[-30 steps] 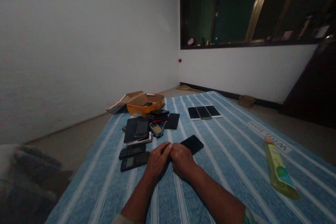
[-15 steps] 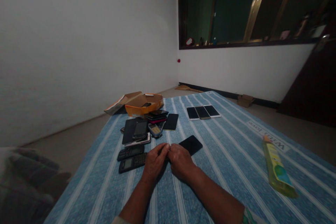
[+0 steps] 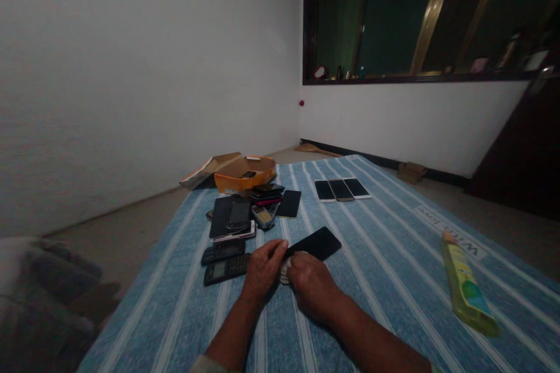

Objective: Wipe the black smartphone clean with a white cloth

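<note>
A black smartphone point(image 3: 318, 243) lies screen up on the striped cloth, slanting away to the right. My left hand point(image 3: 263, 268) is closed on its near left end, the thumb along the edge. Bunched in my right hand point(image 3: 312, 282) is a whitish cloth point(image 3: 285, 273), pressed against the phone's near side; the fist hides most of it. Left of my hands lie two keypad phones point(image 3: 227, 268). Behind them is a pile of phones point(image 3: 238, 213), with another dark phone point(image 3: 289, 203) flat beside it.
An opened orange cardboard box point(image 3: 245, 178) stands behind the pile. Three phones point(image 3: 342, 189) lie side by side farther back. A bottle of yellow-green liquid point(image 3: 469, 288) lies at the right on the blue striped cover point(image 3: 385, 303).
My right hand has moved slightly down and right, exposing the whitish cloth and more of the smartphone. My left hand stays at the phone's end. The view has shifted slightly.
</note>
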`<state>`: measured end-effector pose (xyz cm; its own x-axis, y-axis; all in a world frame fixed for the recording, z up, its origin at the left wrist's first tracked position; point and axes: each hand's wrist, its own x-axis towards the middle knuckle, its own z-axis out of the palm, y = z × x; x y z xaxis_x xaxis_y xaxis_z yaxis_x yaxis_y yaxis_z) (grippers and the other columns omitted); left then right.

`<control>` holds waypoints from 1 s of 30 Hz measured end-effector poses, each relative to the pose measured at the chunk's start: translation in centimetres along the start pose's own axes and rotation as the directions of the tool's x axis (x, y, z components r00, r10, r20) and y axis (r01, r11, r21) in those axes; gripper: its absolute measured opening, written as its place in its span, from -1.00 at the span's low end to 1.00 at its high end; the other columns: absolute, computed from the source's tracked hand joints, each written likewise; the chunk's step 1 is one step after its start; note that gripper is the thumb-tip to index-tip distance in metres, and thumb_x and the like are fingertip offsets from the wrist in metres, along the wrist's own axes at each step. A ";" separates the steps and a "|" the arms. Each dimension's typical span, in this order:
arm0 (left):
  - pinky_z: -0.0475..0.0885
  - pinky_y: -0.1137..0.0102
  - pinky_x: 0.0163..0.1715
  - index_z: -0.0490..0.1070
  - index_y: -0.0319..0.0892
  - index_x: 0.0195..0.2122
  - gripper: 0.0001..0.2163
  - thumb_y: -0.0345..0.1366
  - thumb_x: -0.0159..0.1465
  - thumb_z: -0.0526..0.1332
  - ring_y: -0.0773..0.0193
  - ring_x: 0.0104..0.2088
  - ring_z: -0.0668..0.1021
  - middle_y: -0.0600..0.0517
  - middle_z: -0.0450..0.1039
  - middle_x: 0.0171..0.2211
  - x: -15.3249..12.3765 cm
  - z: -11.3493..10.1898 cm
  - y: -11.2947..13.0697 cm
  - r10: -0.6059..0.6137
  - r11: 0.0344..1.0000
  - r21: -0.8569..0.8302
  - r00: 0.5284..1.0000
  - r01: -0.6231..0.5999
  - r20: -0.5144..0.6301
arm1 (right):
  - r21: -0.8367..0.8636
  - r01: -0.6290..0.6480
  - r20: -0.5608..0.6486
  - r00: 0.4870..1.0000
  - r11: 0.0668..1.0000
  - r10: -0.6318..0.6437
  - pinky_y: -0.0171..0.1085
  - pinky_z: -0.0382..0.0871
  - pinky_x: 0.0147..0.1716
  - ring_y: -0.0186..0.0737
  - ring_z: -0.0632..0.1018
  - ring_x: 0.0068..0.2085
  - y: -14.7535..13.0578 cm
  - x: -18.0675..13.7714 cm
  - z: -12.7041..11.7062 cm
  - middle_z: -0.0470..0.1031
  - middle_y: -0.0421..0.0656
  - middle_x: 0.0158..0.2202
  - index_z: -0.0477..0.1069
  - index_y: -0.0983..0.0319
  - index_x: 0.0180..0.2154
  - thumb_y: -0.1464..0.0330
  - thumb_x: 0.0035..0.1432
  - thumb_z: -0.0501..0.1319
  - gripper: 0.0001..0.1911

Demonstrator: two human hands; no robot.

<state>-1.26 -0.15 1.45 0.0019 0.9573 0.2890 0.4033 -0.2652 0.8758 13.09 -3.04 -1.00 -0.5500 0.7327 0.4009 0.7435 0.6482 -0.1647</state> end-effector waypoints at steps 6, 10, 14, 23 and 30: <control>0.44 0.35 -0.31 0.57 -0.18 -0.40 -0.68 -0.03 0.17 0.17 0.15 -0.38 0.57 0.04 0.58 -0.45 0.0 0.0 -0.4 0.043 0.999 0.014 0.999 -0.043 0.004 | -0.020 -0.031 0.007 0.999 0.999 0.031 -0.21 0.31 0.00 -0.11 0.46 -0.12 -0.5 -1.6 -0.4 0.49 -0.03 -0.29 0.50 0.31 -0.30 0.60 0.11 0.10 -0.77; 0.41 0.36 -0.35 0.55 -0.19 -0.44 -0.67 -0.04 0.19 0.16 0.18 -0.41 0.54 0.06 0.54 -0.49 0.0 0.0 -0.3 0.061 0.998 0.017 0.998 -0.061 0.013 | -0.010 -0.053 0.002 0.999 0.999 0.053 -0.23 0.31 -0.01 -0.14 0.46 -0.15 -0.8 -2.4 -0.8 0.48 -0.06 -0.30 0.50 0.30 -0.31 0.62 0.11 0.10 -0.76; 0.39 0.37 -0.36 0.54 -0.20 -0.45 -0.65 -0.03 0.19 0.15 0.19 -0.42 0.52 0.05 0.52 -0.50 -0.2 0.0 -0.1 0.048 0.999 0.008 0.999 -0.048 0.019 | 0.010 -0.070 0.006 0.998 0.998 0.070 -0.22 0.33 -0.06 -0.13 0.44 -0.13 -1.0 -2.7 -1.0 0.47 -0.03 -0.29 0.49 0.31 -0.31 0.61 0.13 0.09 -0.77; 0.36 0.39 -0.37 0.49 -0.18 -0.49 -0.65 -0.02 0.21 0.12 0.21 -0.43 0.49 0.07 0.47 -0.52 -0.3 -0.1 0.4 0.046 0.999 0.012 0.998 -0.046 0.050 | 0.004 -0.108 0.037 0.993 0.994 0.108 -0.23 0.29 0.02 -0.12 0.46 -0.08 -0.4 -2.8 -0.9 0.50 -0.04 -0.27 0.52 0.29 -0.27 0.63 0.11 0.08 -0.72; 0.34 0.41 -0.39 0.48 -0.18 -0.50 -0.66 -0.04 0.21 0.12 0.22 -0.44 0.48 0.08 0.44 -0.53 -0.1 -0.1 0.1 0.060 0.998 0.032 0.996 -0.062 0.070 | -0.038 -0.241 0.072 0.967 0.970 0.243 -0.27 0.30 -0.07 -0.13 0.47 -0.09 0.9 -2.6 -1.8 0.51 -0.01 -0.22 0.53 0.29 -0.29 0.61 0.12 0.06 -0.71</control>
<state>-1.29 -0.31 1.58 0.0897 0.9454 0.3134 0.4311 -0.3205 0.8435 15.86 -4.70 -0.56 -0.3784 0.8814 0.2828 0.8682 0.4439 -0.2218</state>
